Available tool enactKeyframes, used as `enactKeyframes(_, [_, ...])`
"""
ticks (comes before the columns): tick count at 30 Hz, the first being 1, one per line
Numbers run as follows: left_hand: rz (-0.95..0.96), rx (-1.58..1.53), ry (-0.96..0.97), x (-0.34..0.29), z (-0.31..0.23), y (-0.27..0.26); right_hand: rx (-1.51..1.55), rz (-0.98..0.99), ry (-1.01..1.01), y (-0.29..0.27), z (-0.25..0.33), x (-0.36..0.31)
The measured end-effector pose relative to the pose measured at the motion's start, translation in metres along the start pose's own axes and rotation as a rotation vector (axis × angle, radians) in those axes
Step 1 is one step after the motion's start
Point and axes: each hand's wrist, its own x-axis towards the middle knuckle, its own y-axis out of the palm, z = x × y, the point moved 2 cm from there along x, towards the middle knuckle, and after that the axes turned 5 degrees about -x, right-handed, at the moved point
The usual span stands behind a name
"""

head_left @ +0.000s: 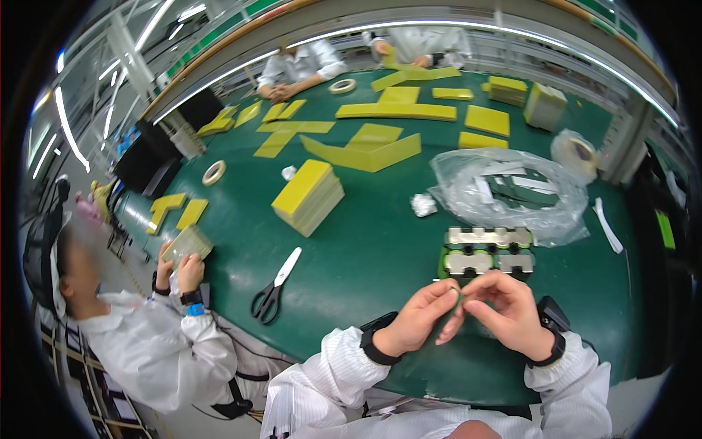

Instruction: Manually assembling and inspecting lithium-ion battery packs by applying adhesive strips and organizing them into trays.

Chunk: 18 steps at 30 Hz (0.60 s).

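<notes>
My left hand (418, 322) is closed in a pinch, thumb against forefinger, on something small and thin that I cannot make out. Meeting it at the fingertips is my right hand (508, 314), its fingers bent and closed around the same spot; what they grip is hidden. Just beyond both hands a battery pack (468, 262) lies on the green table (380, 285). It has green cells with flat silver metal strips across the top.
Left of my hands lie black-handled scissors (269, 296) and a stack of yellow sheets (307, 194). A clear plastic bag (453, 175) with white strips sits beyond the battery pack. More yellow pieces (395, 111) spread farther back. A co-worker (146, 344) at left holds a block; others sit opposite.
</notes>
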Motion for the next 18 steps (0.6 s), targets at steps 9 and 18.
enactKeyframes(9, [0.042,0.029,0.001,0.014,0.010,0.008,-0.002,0.008,0.018,-0.018,0.011,-0.004])
enactKeyframes(18, [0.029,0.101,0.030,0.009,0.011,0.005,-0.048,-0.003,0.026,-0.013,0.009,-0.006])
